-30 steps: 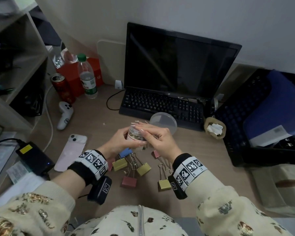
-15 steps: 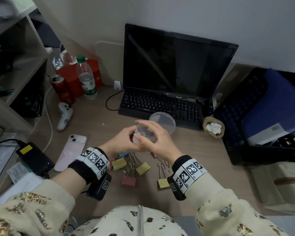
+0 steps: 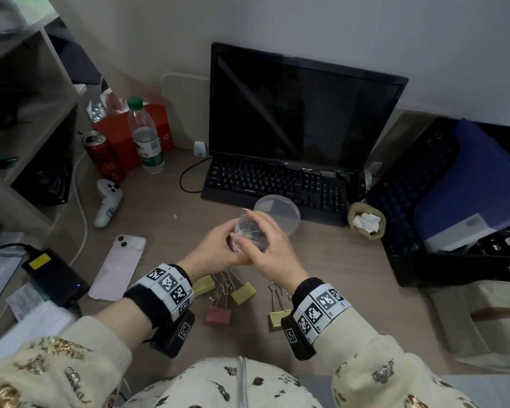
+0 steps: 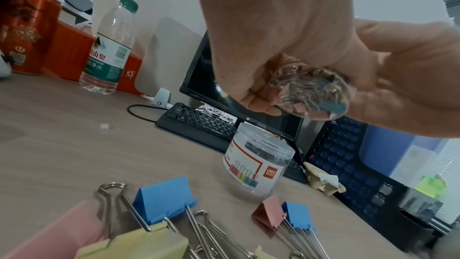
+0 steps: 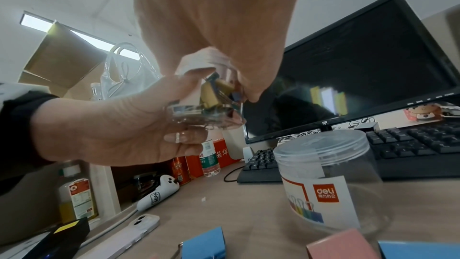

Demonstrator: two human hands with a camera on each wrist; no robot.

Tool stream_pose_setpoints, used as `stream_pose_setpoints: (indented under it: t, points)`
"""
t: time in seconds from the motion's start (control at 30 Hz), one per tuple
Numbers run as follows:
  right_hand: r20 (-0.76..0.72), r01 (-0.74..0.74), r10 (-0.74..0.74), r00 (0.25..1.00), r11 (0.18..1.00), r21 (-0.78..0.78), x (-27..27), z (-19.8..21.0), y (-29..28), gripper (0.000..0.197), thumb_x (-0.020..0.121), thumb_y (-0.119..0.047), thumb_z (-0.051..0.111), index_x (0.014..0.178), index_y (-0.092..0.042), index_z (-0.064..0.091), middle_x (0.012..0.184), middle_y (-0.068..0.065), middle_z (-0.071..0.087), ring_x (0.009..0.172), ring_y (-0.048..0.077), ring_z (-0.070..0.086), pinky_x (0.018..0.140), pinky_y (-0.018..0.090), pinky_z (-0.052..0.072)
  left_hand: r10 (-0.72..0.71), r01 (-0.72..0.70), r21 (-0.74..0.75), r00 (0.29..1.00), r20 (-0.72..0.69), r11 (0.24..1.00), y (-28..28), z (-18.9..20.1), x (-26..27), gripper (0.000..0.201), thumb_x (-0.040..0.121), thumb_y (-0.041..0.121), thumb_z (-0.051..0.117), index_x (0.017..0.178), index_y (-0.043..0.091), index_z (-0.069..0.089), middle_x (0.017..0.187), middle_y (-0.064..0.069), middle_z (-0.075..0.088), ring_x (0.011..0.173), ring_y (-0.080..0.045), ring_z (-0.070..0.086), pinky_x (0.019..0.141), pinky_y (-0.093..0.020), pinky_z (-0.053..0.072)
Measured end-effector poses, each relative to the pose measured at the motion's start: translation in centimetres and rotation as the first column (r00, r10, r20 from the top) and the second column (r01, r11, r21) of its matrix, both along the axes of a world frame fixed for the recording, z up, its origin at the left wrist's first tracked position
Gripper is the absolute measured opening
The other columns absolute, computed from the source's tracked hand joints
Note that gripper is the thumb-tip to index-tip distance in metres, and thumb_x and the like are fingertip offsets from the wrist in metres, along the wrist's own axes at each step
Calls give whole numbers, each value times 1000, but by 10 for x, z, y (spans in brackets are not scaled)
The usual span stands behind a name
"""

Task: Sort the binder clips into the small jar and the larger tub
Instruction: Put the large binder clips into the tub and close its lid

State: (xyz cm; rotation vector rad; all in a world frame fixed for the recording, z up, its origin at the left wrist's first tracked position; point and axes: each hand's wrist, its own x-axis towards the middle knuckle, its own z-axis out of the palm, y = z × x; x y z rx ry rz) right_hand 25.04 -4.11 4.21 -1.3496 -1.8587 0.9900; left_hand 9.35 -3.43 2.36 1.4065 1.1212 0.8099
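A small clear jar [image 3: 249, 231] with several small coloured clips inside hangs above the desk, held by both hands. My left hand [image 3: 218, 247] wraps its side and base [image 5: 209, 101]. My right hand [image 3: 267, 244] grips its upper end from above, and its fingers hide the rim. Behind the hands, in front of the keyboard, stands the larger clear tub [image 3: 277, 212] with its lid on and an orange label [image 5: 326, 195]. Several large binder clips lie on the desk under my wrists: yellow [image 3: 242, 293], pink [image 3: 218, 315], yellow [image 3: 278, 319] and blue [image 4: 164, 198].
A keyboard [image 3: 274, 187] and monitor [image 3: 301, 110] stand at the back. A pink phone [image 3: 118, 267], a white controller [image 3: 106, 204], a red can [image 3: 102, 154] and a water bottle [image 3: 146, 136] are on the left. A black crate [image 3: 409, 201] flanks the right.
Both hands kept hold of the small jar. It has tilted so its clear round face shows toward me, and my right hand has closed further over its top.
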Motion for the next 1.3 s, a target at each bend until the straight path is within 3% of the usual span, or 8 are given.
stream_pose_setpoints:
  t: [0.13, 0.3, 0.43, 0.57, 0.73, 0.87, 1.0, 1.3]
  points:
    - [-19, 62, -63, 998, 995, -79, 6, 1, -1, 59, 83, -45, 68, 136, -28, 47, 129, -13, 49, 117, 0, 49, 103, 28, 44, 3, -3, 0, 998, -58, 1000, -2, -3, 13, 65, 72, 14, 85, 127, 31, 57, 115, 11, 69, 105, 2, 66, 87, -19, 54]
    - [200, 139, -112, 973, 982, -125, 21, -7, 1, 83, 74, -71, 61, 141, -26, 39, 133, -6, 49, 118, 9, 50, 101, 31, 45, -26, 19, -47, 989, -146, 999, 1, -10, 29, 69, 67, 18, 84, 124, 36, 51, 114, 12, 67, 106, -6, 65, 97, -36, 56]
    - [278, 210, -178, 944, 973, -91, 46, -15, 2, 80, 69, -77, 52, 128, -23, 52, 116, -5, 61, 102, 12, 60, 90, 38, 53, -150, 118, -163, 968, -203, 980, 8, -15, 41, 107, 61, 37, 90, 145, 36, 24, 121, 15, 60, 106, -2, 64, 95, -26, 54]
    - [352, 281, -261, 899, 960, -5, 75, -6, 6, 76, 68, -80, 47, 117, -23, 59, 105, -6, 66, 94, 13, 63, 83, 38, 54, -179, 139, -298, 977, -112, 944, 14, -26, 48, 125, 52, 38, 97, 148, 45, 17, 140, 6, 49, 119, -13, 59, 102, -34, 51]
    - [461, 381, -287, 840, 917, -122, 116, -13, 30, 69, 78, -74, 53, 121, -20, 56, 112, -3, 66, 99, 16, 63, 84, 34, 53, -153, 90, -334, 974, -166, 938, 22, -35, 49, 125, 43, 53, 96, 145, 50, 22, 140, 5, 43, 113, -27, 64, 91, -46, 58]
    - [583, 410, -239, 777, 894, -180, 141, -46, 54, 72, 74, -74, 55, 122, -21, 49, 118, 2, 61, 102, 22, 60, 86, 42, 52, -106, 41, -323, 976, -189, 946, 29, -39, 44, 99, 68, 28, 91, 141, 50, 28, 133, 0, 43, 86, -24, 73, 76, -39, 63]
    - [655, 389, -163, 738, 896, -215, 148, -70, 74, 64, 75, -61, 62, 121, -18, 48, 120, 5, 57, 104, 26, 59, 85, 43, 51, -68, 7, -336, 983, -169, 942, 35, -38, 40, 91, 79, 18, 83, 145, 42, 26, 129, 1, 46, 85, -13, 69, 64, -21, 58]
    - [725, 295, -55, 687, 933, -209, 136, -91, 101, 67, 81, -55, 61, 137, -25, 38, 133, 6, 45, 116, 33, 51, 90, 42, 48, -32, -33, -392, 987, -158, 919, 46, -46, 34, 83, 86, 16, 75, 143, 50, 24, 115, 15, 48, 89, -13, 68, 62, -22, 57]
